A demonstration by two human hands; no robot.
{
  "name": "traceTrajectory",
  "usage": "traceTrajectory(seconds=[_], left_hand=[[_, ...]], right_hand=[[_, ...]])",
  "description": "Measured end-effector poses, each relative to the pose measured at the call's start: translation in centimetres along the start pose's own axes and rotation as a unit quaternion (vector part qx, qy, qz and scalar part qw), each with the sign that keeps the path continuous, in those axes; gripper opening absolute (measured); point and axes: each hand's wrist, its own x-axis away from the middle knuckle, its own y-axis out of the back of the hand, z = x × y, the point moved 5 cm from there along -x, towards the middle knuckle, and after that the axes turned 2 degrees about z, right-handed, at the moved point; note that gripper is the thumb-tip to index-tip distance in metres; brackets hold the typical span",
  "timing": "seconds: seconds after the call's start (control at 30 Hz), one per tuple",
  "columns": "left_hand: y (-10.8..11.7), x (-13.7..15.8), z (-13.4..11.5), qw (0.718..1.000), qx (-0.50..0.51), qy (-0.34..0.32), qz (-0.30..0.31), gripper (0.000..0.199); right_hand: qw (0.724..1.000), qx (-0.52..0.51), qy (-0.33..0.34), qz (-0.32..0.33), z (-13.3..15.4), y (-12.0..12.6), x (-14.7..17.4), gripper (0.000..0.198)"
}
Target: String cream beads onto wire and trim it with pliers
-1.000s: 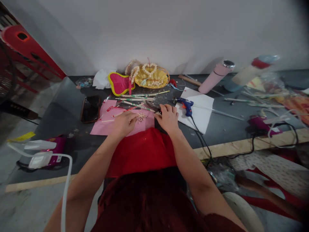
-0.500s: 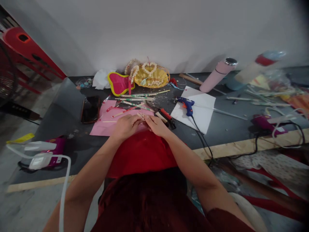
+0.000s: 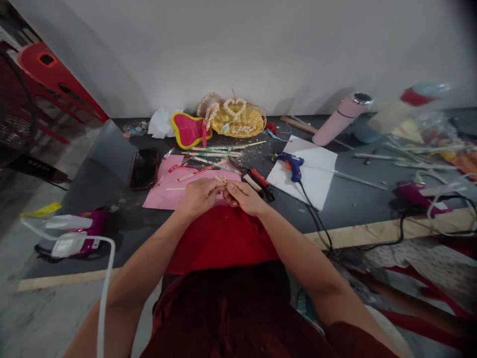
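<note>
Both hands meet over the front of a pink sheet (image 3: pixel 162 196), close to my body. My left hand (image 3: pixel 200 197) pinches a small cluster of cream bead-like pieces (image 3: pixel 221 178) from the left. On the other side, my right hand (image 3: pixel 246 196) has its thumb and fingers closed on the same cluster. The fingers hide its lower part. Just beyond lie several paper-wrapped sticks (image 3: pixel 216 154), some green and white, some red. Pliers with red and black handles (image 3: pixel 260 179) rest beside my right hand. A red cloth (image 3: pixel 223 236) covers my lap.
A blue glue gun (image 3: pixel 292 165) lies on white paper (image 3: pixel 318 186), its cord over the wooden table edge. Behind are a yellow basket (image 3: pixel 257 117) and a pink bottle (image 3: pixel 341 119). A phone (image 3: pixel 144 169) and a purple power strip (image 3: pixel 91 233) sit left. Another person's arm (image 3: pixel 410 298) shows lower right.
The whole view has shifted slightly, so things appear a little further right. My right fingers have curled more under the bead cluster, and more of its top shows.
</note>
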Motion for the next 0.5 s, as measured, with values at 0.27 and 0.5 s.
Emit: traceTrajectory(seconds=[0.27,0.5], left_hand=[[-0.4,-0.2,0.3,0.998,0.057,0.032,0.016,0.019],[0.3,-0.3,1.4,0.995,-0.070,0.071,0.003,0.025]], right_hand=[[1.000,0.022,0.000,-0.016,-0.3,0.0,-0.1,0.041],[0.957,0.243,0.052,-0.148,0.3,2.1,0.1,0.041]])
